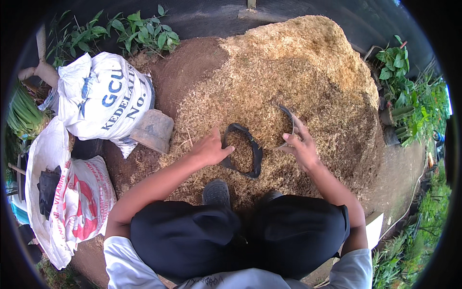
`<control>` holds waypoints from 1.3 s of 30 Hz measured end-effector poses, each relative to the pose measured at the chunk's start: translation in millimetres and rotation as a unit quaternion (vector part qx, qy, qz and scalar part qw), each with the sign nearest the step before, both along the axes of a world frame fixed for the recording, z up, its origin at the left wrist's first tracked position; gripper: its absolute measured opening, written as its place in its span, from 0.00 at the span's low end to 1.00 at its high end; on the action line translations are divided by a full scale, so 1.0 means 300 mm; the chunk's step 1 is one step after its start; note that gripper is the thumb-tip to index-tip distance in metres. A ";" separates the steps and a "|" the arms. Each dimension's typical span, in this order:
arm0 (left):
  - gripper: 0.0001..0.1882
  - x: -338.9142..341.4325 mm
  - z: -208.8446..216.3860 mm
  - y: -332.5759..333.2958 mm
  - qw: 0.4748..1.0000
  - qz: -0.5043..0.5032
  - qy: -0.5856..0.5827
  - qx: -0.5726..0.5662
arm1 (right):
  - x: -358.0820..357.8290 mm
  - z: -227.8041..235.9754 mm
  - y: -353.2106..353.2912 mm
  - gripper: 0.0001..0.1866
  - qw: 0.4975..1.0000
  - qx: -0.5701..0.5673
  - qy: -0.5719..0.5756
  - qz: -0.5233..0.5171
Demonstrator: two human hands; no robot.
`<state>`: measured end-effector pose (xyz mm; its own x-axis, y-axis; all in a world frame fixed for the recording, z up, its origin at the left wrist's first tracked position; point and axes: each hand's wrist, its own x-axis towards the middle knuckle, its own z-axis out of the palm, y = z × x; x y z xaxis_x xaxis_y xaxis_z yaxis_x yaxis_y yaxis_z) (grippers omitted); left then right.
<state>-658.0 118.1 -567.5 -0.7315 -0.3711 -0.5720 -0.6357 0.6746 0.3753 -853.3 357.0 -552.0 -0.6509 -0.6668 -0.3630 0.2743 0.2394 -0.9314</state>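
- Bag (pixel 258 153): position?
- On the wood shavings (pixel 293 62), mid-view; black, mouth open upward, shavings visible inside. Clock positions below are taken from it.
- Left hand (pixel 210 148)?
- At 9 o'clock. Thumb and index finger spread apart, thumb over the bag's rim. Cannot tell whether the rim is pinched.
- Right hand (pixel 302 147)?
- At 3 o'clock, apart from the bag. Part-closed, with a thin, curved dark piece (pixel 291 126) between thumb and fingers.
- Obstructions close by?
- Two shoes, at 7 (pixel 216 192) and 5 o'clock, crowd the near side, black-trousered knees (pixel 187 226) behind them. The heap rises from 12 to 2 o'clock and blocks the far side.
- Farther out?
- Grey pot (pixel 153 131) between 9 and 10, against a full white sack (pixel 118 96) at 10. Red-and-white sack (pixel 89 197) between 8 and 9, black plastic (pixel 48 190) at its mouth. Leafy plants at 11 (pixel 144 33) and 2 o'clock (pixel 397 67). Dark sheeting (pixel 207 19) spans the back at 12. White board (pixel 374 230) at 4, partly hidden by the right arm.
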 end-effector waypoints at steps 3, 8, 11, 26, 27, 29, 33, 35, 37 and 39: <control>0.30 0.021 -0.017 0.007 0.989 0.070 -0.065 0.115 | 0.053 -0.022 0.009 0.48 0.997 -0.009 0.058 0.053; 0.23 0.042 -0.052 0.024 0.964 0.147 -0.006 0.222 | 0.117 -0.059 -0.007 0.48 0.827 0.174 0.516 0.143; 0.20 0.059 -0.070 0.038 0.960 0.171 0.033 0.221 | 0.158 -0.050 -0.016 0.47 0.877 0.140 0.436 0.144; 0.16 0.082 -0.092 0.033 0.917 0.244 0.082 0.306 | 0.201 -0.037 -0.041 0.47 0.785 0.046 0.584 0.201; 0.16 0.081 -0.095 0.033 0.915 0.249 0.085 0.307 | 0.198 -0.037 -0.042 0.47 0.784 0.047 0.583 0.206; 0.16 0.079 -0.103 0.034 0.911 0.258 0.088 0.309 | 0.193 -0.037 -0.043 0.47 0.780 0.049 0.589 0.205; 0.15 0.080 -0.121 0.028 0.903 0.270 0.089 0.322 | 0.185 -0.033 -0.040 0.46 0.771 0.043 0.602 0.203; 0.15 0.081 -0.130 0.024 0.898 0.273 0.089 0.334 | 0.180 -0.031 -0.039 0.47 0.773 0.032 0.597 0.212; 0.15 0.079 -0.136 0.019 0.896 0.271 0.090 0.341 | 0.173 -0.027 -0.041 0.47 0.777 0.019 0.590 0.218; 0.15 0.078 -0.141 0.019 0.889 0.276 0.102 0.350 | 0.165 -0.024 -0.041 0.48 0.777 0.018 0.592 0.212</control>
